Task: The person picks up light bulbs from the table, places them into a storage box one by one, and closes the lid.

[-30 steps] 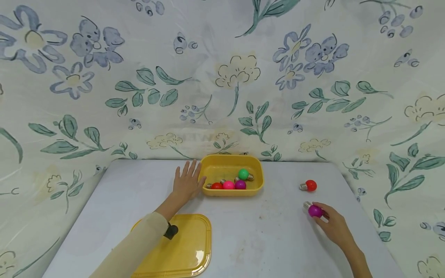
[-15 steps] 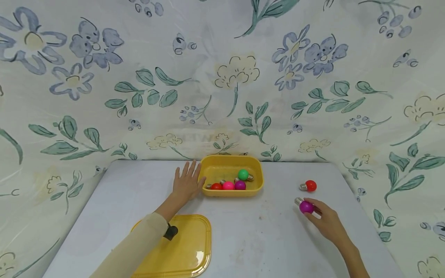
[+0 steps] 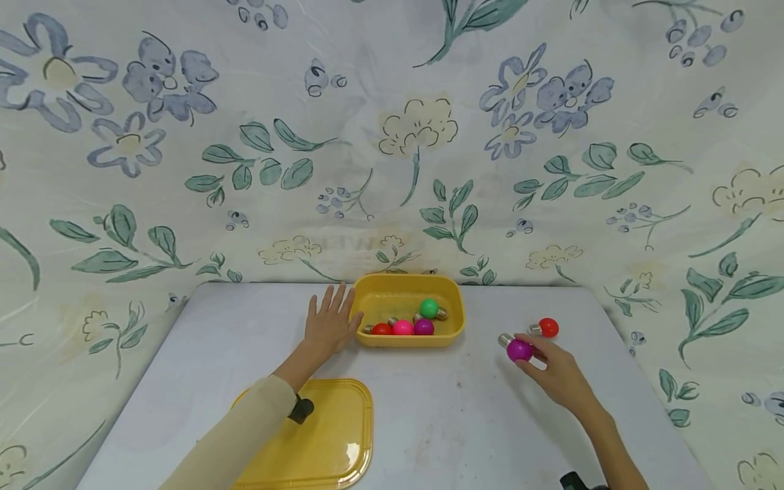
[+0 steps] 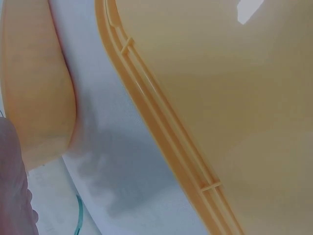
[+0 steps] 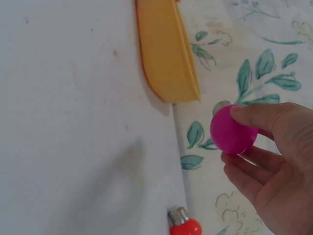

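A purple light bulb (image 3: 519,350) with a silver screw base is pinched between the thumb and fingers of my right hand (image 3: 560,376), held above the table. The right wrist view shows the same bulb (image 5: 234,129) in the fingertips of the hand (image 5: 279,161). Fingers spread and straight, my left hand (image 3: 327,325) rests against the left side of a yellow plastic box (image 3: 462,320). Inside the box lie a red bulb (image 3: 382,329), a pink bulb (image 3: 403,327), a purple bulb (image 3: 424,327) and a green bulb (image 3: 429,308). Another red bulb (image 3: 548,327) lies on the table beyond my right hand.
A yellow lid (image 3: 331,442) lies on the white table (image 3: 441,422) at the front left, partly beneath my left forearm. Behind the table's back edge hangs a flower-patterned cloth (image 3: 422,184).
My right hand has carried the purple bulb leftward and toward the back of the table, closer to the box. The left hand has stayed at the box's side.
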Demonstrator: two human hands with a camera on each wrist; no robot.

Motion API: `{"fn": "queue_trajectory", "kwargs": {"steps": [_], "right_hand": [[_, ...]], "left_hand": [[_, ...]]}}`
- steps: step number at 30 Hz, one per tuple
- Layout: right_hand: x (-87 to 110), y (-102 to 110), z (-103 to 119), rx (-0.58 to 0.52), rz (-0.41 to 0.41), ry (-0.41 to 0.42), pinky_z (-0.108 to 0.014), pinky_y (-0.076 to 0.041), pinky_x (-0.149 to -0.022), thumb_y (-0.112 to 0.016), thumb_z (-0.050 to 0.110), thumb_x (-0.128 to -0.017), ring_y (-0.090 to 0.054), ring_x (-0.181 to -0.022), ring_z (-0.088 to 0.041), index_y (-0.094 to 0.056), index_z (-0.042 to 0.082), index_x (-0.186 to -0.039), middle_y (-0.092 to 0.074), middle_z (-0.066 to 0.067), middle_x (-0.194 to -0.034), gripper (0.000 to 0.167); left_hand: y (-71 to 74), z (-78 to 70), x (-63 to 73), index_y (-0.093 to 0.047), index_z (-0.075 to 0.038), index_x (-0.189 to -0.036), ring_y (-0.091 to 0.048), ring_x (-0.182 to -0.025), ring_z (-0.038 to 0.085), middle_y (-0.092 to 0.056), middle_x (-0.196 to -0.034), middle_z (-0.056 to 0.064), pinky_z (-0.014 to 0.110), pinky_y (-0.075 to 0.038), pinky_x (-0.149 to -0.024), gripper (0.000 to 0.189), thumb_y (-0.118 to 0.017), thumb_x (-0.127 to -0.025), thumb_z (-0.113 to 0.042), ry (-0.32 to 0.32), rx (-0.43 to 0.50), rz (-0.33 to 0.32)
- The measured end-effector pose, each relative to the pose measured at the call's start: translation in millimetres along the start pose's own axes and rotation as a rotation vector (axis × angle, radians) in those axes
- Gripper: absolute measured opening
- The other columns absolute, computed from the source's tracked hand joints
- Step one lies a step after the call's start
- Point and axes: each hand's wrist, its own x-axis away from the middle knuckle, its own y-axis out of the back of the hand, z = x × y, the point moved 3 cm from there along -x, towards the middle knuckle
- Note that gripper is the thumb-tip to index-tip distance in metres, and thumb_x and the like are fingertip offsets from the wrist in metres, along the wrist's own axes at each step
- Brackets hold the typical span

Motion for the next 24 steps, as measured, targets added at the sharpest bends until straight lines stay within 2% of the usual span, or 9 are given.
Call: {"fn": "queue_trajectory", "kwargs": {"steps": [14, 24], "right_hand": [[-29.2, -7.2, 19.5, -0.011, 0.036, -0.007, -0.051, -0.052, -0.09, -0.076, 0.002, -0.087, -0.06, -0.116, -0.039, -0.06, 0.002, -0.133, -0.064, -0.018, -0.126, 0.049], [-54.8, -22.3, 31.3, -0.049, 0.07, -0.019, -0.051, -0.051, -0.093, -0.076, 0.007, -0.089, -0.059, -0.119, -0.038, -0.059, 0.003, -0.136, -0.063, -0.017, -0.129, 0.05]], "left_hand": [[-0.8, -0.5, 0.2, -0.017, -0.006, -0.16, -0.005, -0.151, 0.037, -0.01, -0.165, 0.017, 0.061, -0.005, -0.116, 0.067, -0.027, -0.108, -0.046, 0.005, -0.003, -0.003], [-0.6, 0.2, 0.4, -0.016, -0.006, -0.16, -0.005, -0.151, 0.037, -0.01, -0.165, 0.017, 0.061, -0.005, -0.116, 0.067, -0.027, -0.108, -0.046, 0.006, -0.016, 0.0]]}}
